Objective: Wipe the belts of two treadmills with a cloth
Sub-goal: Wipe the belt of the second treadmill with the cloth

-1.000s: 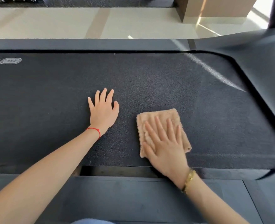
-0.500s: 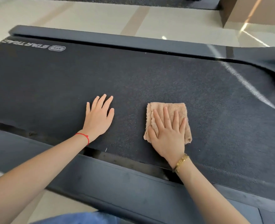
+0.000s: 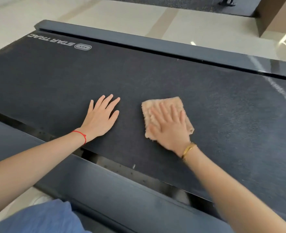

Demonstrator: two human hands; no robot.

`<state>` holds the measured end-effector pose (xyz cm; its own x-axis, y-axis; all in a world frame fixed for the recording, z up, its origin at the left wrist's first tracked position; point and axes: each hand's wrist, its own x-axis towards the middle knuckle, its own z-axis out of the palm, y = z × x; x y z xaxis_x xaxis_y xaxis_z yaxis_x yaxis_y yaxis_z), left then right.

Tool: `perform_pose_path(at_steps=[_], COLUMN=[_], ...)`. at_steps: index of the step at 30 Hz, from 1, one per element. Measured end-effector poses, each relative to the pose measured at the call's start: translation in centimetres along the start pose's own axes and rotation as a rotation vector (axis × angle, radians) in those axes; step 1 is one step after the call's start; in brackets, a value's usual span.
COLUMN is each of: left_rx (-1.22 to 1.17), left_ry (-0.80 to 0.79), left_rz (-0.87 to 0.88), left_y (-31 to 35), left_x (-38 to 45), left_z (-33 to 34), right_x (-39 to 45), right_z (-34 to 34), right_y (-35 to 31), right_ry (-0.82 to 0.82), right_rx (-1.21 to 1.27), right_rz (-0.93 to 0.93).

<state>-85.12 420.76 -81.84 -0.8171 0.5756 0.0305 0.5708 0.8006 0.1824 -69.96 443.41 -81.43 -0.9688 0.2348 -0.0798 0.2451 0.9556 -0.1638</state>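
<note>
Both hands lay flat on the treadmill belt (image 3: 155, 78), the right one pressing the cloth (image 3: 177, 102).

No container showed in the view. The left hand (image 3: 99, 119), a red string (image 3: 81, 134) at its wrist, rested palm-down on bare belt with its fingers straight and spread, holding nothing. The right hand (image 3: 170, 127), wearing a gold bracelet (image 3: 188, 148), pressed straight fingers onto the folded tan cloth, which lay on the belt just right of the left hand and apart from it. Compared with half a second before, the view had swung left, so the belt's white logo (image 3: 59, 42) and its far end sat farther into the picture; both hands kept nearly the same spots on the belt.
</note>
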Motion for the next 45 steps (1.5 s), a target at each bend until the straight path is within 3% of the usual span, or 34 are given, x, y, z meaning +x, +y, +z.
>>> perform_pose_path(at_steps=[4, 7, 12, 15, 18, 24, 35, 45], left_rx=[-0.010, 0.006, -0.004, -0.010, -0.014, 0.008, -0.016, -0.036], left_ry=[0.026, 0.044, 0.039, 0.044, 0.037, 0.034, 0.049, -0.013], left_rz=[-0.077, -0.104, -0.074, -0.030, -0.009, 0.002, 0.071, 0.196], left_y=[-3.6, -7.1, -11.3, -12.3, -12.9, -12.9, -13.0, -14.2], left_x=[2.7, 4.8, 7.5, 8.8, 9.1, 8.6, 8.0, 7.1], left_z=[-0.4, -1.1, -1.3, -1.3, -1.1, -0.9, -0.9, -1.7], right_x=[8.5, 12.8, 15.0, 14.6, 14.5, 14.5, 5.7, 0.5], right_z=[-1.2, -1.1, 0.0, 1.0, 1.1, -0.4, 2.3, 1.4], right_y=[1.0, -1.6, -8.8, -11.6, -10.1, -6.1, -19.2, -17.2], right_ry=[0.005, 0.031, 0.060, 0.075, 0.065, 0.057, 0.065, 0.039], right_rx=[0.066, 0.100, 0.074, 0.036, 0.023, 0.059, 0.015, 0.108], right_rz=[0.259, 0.352, 0.195, 0.041, -0.020, 0.392, 0.210, 0.619])
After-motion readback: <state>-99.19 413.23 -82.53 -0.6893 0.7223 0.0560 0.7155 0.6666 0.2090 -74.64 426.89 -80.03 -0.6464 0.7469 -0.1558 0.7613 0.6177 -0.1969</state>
